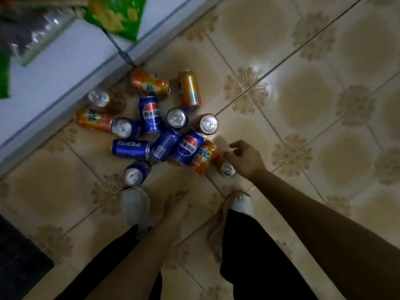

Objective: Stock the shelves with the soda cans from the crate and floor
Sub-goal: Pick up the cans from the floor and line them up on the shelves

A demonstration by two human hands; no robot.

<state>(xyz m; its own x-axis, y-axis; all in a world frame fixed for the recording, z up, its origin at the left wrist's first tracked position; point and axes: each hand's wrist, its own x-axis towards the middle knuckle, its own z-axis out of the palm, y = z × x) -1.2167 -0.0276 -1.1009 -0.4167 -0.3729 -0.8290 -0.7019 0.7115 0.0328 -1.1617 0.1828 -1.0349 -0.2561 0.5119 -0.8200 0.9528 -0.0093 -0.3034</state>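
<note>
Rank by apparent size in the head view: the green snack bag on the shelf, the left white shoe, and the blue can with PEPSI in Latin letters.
1. Green snack bag, though cropped and nearer the camera.
2. Left white shoe.
3. Blue PEPSI can, lying sideways on the tiled floor.

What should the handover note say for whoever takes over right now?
Right hand: open, empty, reaching for the upright orange can at the pile's near right edge.
Left hand: only its forearm shows, blurred; state unknown.
Cans: about a dozen blue and orange ones clustered on the tile floor beside the shelf base, some upright, some lying down.
Crate: not in view.
Done: nothing visible.
Left: shelve all these cans.
</note>
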